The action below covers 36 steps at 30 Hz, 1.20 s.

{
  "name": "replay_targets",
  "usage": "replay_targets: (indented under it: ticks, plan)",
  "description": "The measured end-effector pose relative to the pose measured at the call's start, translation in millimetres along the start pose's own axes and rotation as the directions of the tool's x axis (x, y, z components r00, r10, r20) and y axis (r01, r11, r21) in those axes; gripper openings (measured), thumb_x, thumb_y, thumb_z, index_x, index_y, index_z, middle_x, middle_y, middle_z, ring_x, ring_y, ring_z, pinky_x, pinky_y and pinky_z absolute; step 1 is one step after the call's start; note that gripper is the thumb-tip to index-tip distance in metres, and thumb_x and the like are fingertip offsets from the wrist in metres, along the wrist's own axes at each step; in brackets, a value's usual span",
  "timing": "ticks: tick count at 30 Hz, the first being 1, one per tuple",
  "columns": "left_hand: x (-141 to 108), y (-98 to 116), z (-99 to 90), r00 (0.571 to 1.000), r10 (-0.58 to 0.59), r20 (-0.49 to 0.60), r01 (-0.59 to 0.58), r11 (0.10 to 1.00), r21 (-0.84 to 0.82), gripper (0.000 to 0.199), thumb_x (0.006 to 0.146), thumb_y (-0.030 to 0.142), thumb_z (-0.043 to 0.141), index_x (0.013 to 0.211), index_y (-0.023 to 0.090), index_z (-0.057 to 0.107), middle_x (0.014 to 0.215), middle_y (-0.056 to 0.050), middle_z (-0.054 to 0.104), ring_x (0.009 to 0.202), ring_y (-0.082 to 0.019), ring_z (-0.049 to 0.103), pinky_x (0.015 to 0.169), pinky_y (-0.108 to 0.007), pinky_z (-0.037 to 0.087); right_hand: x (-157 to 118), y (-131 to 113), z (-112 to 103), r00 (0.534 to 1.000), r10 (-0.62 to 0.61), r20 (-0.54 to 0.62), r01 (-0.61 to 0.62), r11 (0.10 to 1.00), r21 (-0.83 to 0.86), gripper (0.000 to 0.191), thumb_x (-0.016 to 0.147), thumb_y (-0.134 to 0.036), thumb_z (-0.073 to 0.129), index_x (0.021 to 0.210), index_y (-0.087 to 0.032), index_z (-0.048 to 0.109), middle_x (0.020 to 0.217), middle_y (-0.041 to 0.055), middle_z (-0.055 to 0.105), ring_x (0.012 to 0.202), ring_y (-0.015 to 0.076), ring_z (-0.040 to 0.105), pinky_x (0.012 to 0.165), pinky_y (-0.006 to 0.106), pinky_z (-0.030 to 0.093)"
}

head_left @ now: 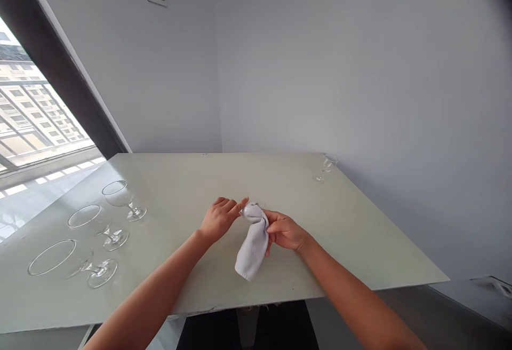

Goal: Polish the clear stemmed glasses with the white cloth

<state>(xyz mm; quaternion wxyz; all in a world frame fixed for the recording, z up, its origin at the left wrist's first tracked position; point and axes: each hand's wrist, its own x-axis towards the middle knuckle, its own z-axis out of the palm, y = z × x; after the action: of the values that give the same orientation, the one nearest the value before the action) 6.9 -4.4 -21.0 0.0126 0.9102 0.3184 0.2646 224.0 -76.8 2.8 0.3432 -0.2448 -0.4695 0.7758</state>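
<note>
A white cloth (252, 248) is bunched in front of me, its loose end hanging down toward the table. Its upper part is tucked in or around a small clear glass (248, 210), mostly hidden; I cannot tell which. My left hand (222, 216) grips the glass from the left, thumb stretched along it. From the other side, my right hand (283, 231) pinches the cloth between thumb and fingers. Both hands are above the middle of the pale table (192, 179).
At the left stand three stemmed glasses, near (102, 272), middle (116, 239) and far (136, 212). A small stemmed glass (319, 178) stands at the back right corner. Grey walls (280, 72) rise behind the table; a window (36, 99) is at left.
</note>
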Motion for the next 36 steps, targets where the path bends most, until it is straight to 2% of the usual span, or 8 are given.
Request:
replay_targets:
  ticks: [8,13,16,20,24,26,30,36]
  plan:
    - [-2.0,8.7,4.8,0.997,0.067,0.023,-0.07,0.985,0.159,0.042,0.089,0.023,0.033,0.131,0.023,0.036,0.071,-0.003,0.057,0.067,-0.016,0.053,0.071,-0.033,0.037,21.5,27.6,2.8,0.91,-0.197,-0.365,0.109,0.962,-0.249,0.038,0.065,-0.028,0.069,0.101,-0.019,0.061,0.076,-0.0008,0.056,0.067,0.0132,0.056,0.053,0.03,0.054]
    - [2.1,20.3,-3.8,0.986,-0.06,0.158,0.058,0.998,0.019,0.039,0.088,0.033,0.036,0.126,0.023,0.041,0.072,-0.001,0.06,0.058,-0.013,0.05,0.061,-0.028,0.036,15.7,17.0,-8.5,0.937,-0.152,-0.314,0.054,0.953,-0.298,0.035,0.062,-0.033,0.071,0.091,-0.015,0.064,0.074,0.0009,0.058,0.065,0.0152,0.056,0.049,0.027,0.049]
    - [6.9,24.1,-16.2,0.908,-0.112,0.405,0.233,0.936,-0.264,0.036,0.086,0.04,0.038,0.116,0.024,0.049,0.071,0.001,0.058,0.057,-0.012,0.049,0.055,-0.024,0.036,1.6,-6.6,-14.6,0.986,-0.072,-0.148,-0.008,0.877,-0.481,0.029,0.06,-0.032,0.072,0.082,-0.014,0.066,0.071,-0.0008,0.058,0.068,0.0139,0.056,0.06,0.026,0.047]
    - [13.0,23.3,-28.0,0.756,0.111,0.645,0.336,0.78,-0.528,0.037,0.087,0.044,0.033,0.092,0.018,0.057,0.068,-0.001,0.056,0.056,-0.011,0.05,0.053,-0.022,0.039,-8.9,-26.9,-18.5,0.998,-0.029,-0.05,-0.012,0.739,-0.673,0.019,0.061,-0.028,0.072,0.073,-0.014,0.067,0.067,-0.0026,0.057,0.068,0.0121,0.054,0.063,0.024,0.043]
    - [16.2,29.8,-27.2,0.972,-0.059,0.228,0.113,0.966,-0.234,0.029,0.087,0.034,0.037,0.106,0.02,0.055,0.088,-0.007,0.061,0.079,-0.017,0.055,0.071,-0.03,0.041,-1.3,-15.6,-18.1,0.955,-0.109,-0.276,-0.031,0.888,-0.458,0.028,0.061,-0.034,0.071,0.08,-0.014,0.065,0.069,-0.0002,0.058,0.065,0.0138,0.055,0.056,0.026,0.046]
    - [17.4,33.2,-25.4,0.999,-0.008,0.04,0.009,1.0,-0.025,0.03,0.087,0.03,0.039,0.11,0.019,0.054,0.086,-0.009,0.061,0.081,-0.019,0.055,0.078,-0.035,0.038,3.8,-7.3,-14.3,0.919,-0.112,-0.377,-0.001,0.958,-0.288,0.033,0.063,-0.038,0.07,0.086,-0.015,0.063,0.071,0.0012,0.058,0.063,0.0144,0.056,0.052,0.027,0.047]
    - [19.7,29.2,-31.6,0.992,-0.046,0.118,0.055,0.995,-0.079,0.031,0.086,0.038,0.039,0.1,0.02,0.06,0.068,-0.004,0.058,0.065,-0.015,0.052,0.067,-0.029,0.038,1.7,-7.9,-0.5,0.926,-0.18,-0.331,0.05,0.929,-0.366,0.029,0.065,-0.037,0.068,0.086,-0.016,0.063,0.073,0.0007,0.057,0.065,0.0135,0.054,0.055,0.026,0.046]
    - [18.4,15.8,-52.5,0.748,0.129,0.651,0.319,0.79,-0.523,0.045,0.085,0.049,0.032,0.075,0.016,0.061,0.063,-0.002,0.056,0.055,-0.011,0.049,0.054,-0.022,0.04,-10.2,-21.7,4.6,0.989,-0.142,-0.047,0.064,0.684,-0.726,0.016,0.069,-0.03,0.065,0.079,-0.018,0.067,0.072,-0.0007,0.059,0.072,0.014,0.052,0.066,0.026,0.041]
